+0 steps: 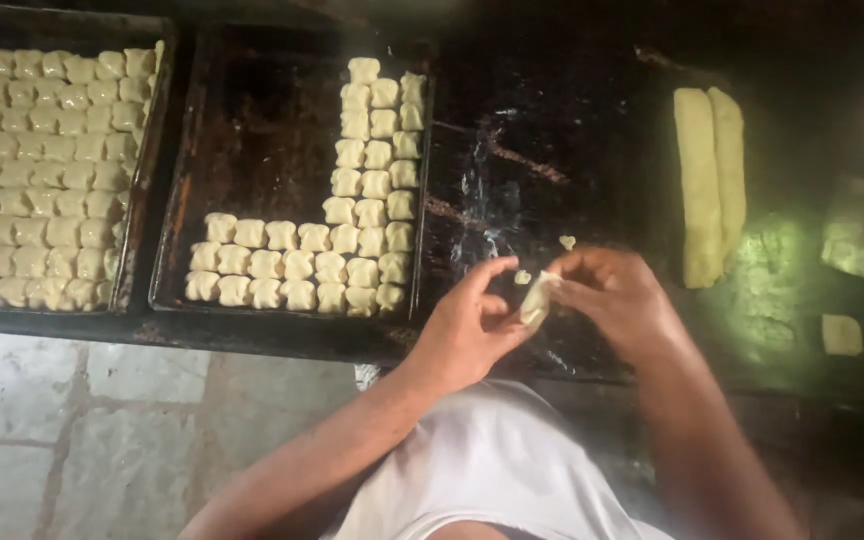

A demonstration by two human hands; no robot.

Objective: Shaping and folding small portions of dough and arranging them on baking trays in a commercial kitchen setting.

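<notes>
pale yellow dough piece [537, 300], black tray [252, 150]

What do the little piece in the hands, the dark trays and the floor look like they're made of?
Piece between left hand and right hand: soft raw dough, pale yellow, matte, bent by the fingers. Half-filled tray: probably metal, blackened and greasy, with a raised rim and a dull sheen. Floor: grey stone or concrete slabs, rough, with visible joints.

Both hands meet, fingers pinching together.
The left hand [467, 325] curls palm-up, the right hand [617, 295] arches over it; bare forearms angle inward.
</notes>
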